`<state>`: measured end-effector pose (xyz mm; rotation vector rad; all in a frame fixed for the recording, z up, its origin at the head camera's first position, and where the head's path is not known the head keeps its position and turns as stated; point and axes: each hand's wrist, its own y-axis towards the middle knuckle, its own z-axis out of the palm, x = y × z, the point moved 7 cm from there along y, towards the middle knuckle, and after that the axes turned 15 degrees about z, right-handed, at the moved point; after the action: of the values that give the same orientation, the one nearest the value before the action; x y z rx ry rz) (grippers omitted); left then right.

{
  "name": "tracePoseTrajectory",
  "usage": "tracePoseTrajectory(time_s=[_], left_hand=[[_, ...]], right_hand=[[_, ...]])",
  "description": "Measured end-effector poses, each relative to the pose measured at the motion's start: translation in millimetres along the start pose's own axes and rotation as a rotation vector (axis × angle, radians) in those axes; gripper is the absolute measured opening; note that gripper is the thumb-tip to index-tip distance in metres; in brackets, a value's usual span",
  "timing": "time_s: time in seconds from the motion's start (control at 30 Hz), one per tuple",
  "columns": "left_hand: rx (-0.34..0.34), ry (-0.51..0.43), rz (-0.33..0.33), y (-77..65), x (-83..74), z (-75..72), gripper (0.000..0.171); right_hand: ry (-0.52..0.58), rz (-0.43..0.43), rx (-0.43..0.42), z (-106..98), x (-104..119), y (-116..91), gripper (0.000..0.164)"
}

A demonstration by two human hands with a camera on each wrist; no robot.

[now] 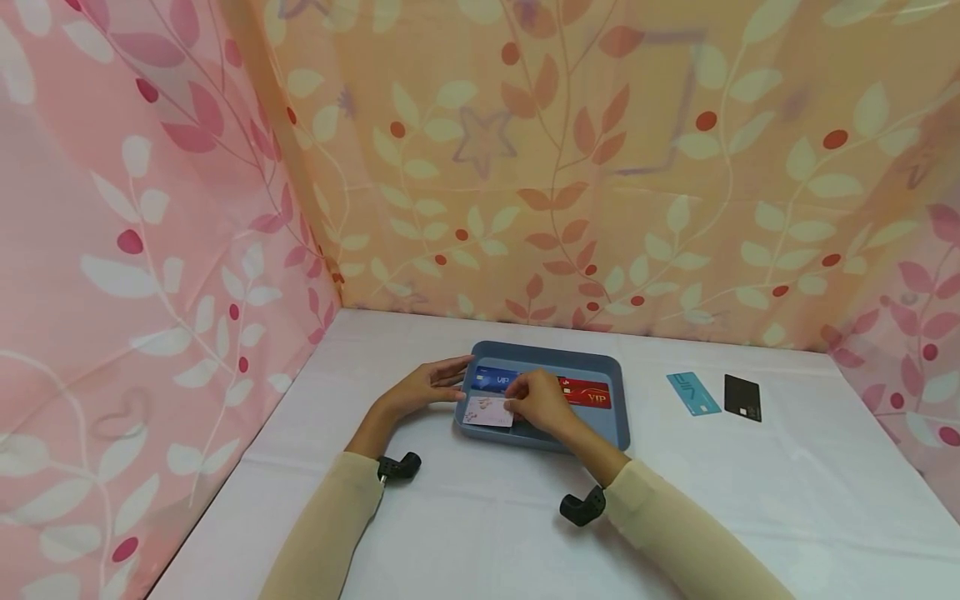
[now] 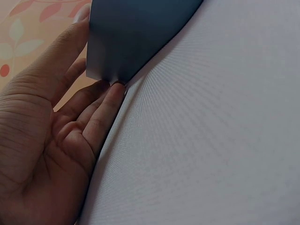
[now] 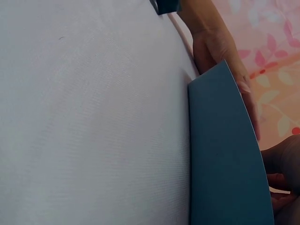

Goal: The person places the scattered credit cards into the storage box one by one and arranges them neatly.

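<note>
Tray (image 1: 555, 351), blue-grey — touched at its left end by the left hand (image 1: 422, 390), fingers extended — with pale floral card (image 1: 486, 412) pinched within by the right hand (image 1: 543, 403).

"How's the light?"
"Soft and even in the head view; the white table (image 1: 480, 533) looks bright, with a faint shadow beside the right sleeve (image 1: 682, 521); I can't tell the source."
"And the wrist views?"
"Dimmer, greyer; the left hand (image 2: 51, 136) is shaded, the tray (image 3: 225, 154) dark."
"Sharpness?"
"Small print on the pink floral card (image 1: 487, 412) is too soft to read."
</note>
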<state>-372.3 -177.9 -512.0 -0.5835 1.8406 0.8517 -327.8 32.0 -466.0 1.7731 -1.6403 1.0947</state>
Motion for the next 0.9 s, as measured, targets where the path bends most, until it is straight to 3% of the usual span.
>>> tracePoseTrajectory(time_s=[0.3,0.9], left_hand=[[-0.001,0.000,-0.006,-0.2,-0.8,0.0,0.074],[-0.011,0.008,-0.011,0.9,-2.6,0.7,0.076]], right_hand=[[-0.094,-0.032,-0.068,-1.5,1.2,-4.4,0.012],[-0.120,-0.050,-0.093,-0.3,1.1,-7.2,0.010]])
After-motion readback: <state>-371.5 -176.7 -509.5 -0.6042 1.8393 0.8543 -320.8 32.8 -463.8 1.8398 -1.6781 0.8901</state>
